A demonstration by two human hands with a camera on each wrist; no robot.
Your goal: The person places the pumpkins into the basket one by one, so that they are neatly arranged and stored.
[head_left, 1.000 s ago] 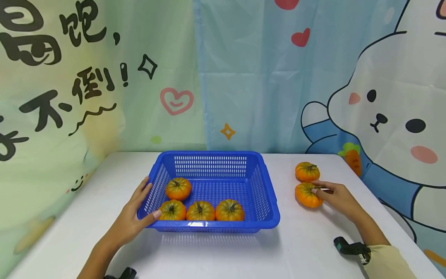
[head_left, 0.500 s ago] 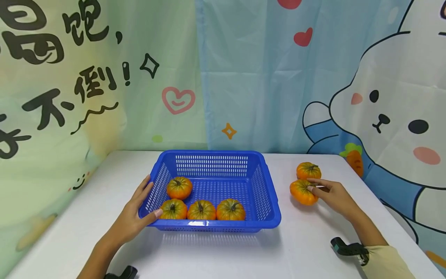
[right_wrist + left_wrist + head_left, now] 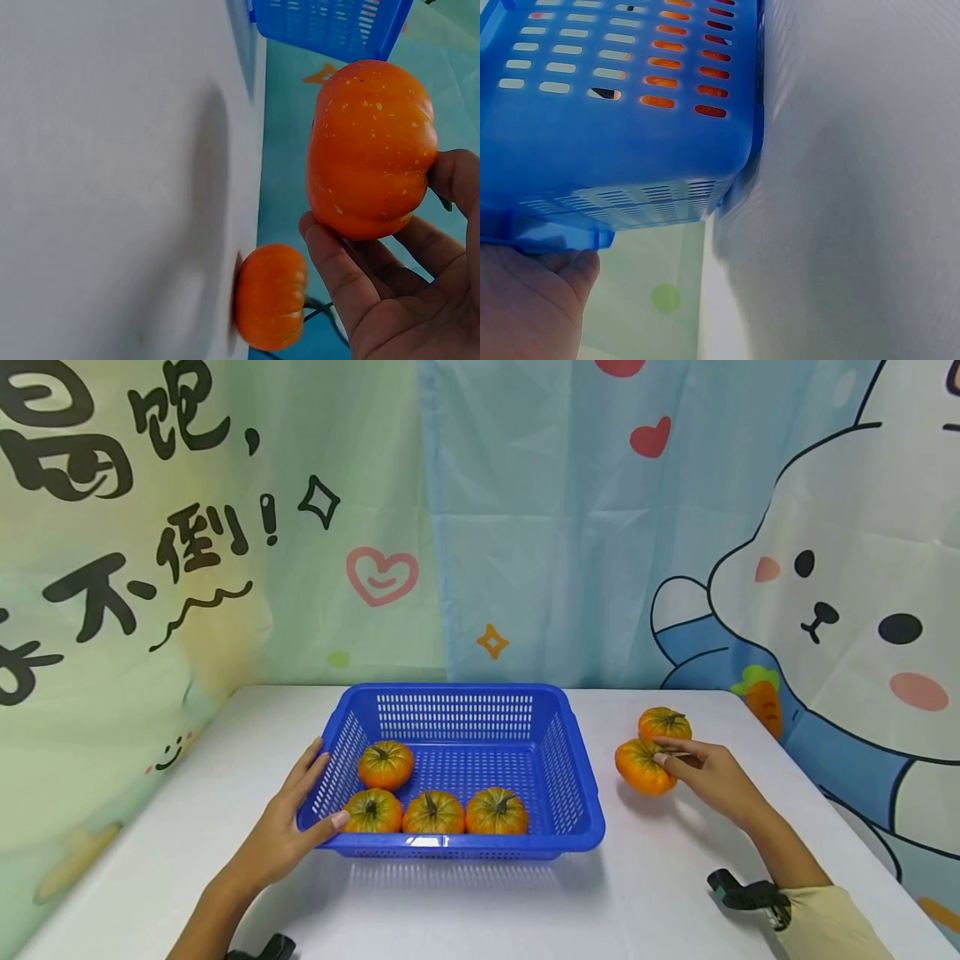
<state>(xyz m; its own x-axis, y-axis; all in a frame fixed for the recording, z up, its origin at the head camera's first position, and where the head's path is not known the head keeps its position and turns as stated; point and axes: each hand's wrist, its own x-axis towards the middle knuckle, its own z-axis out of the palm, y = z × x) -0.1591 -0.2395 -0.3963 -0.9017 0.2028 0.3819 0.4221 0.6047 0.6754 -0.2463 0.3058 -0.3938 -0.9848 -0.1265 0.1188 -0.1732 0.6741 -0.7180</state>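
Note:
My right hand pinches a small orange pumpkin between thumb and fingers. In the right wrist view, this pumpkin hangs above the table, tilted, with a gap beneath it. Another small pumpkin rests on the table just behind it. My left hand rests against the front left corner of a blue plastic basket, its fingers spread along the side and the thumb on the front rim. Inside the basket lie several pumpkins: three along the front and one pumpkin behind them at the left.
The basket stands on a white table. A printed curtain hangs right behind the table's far edge. Black camera mounts, such as the right wrist mount, sit on both wrists.
My right hand has lifted the front pumpkin and carried it slightly left and up from beside the other one. The left hand and basket stay in place.

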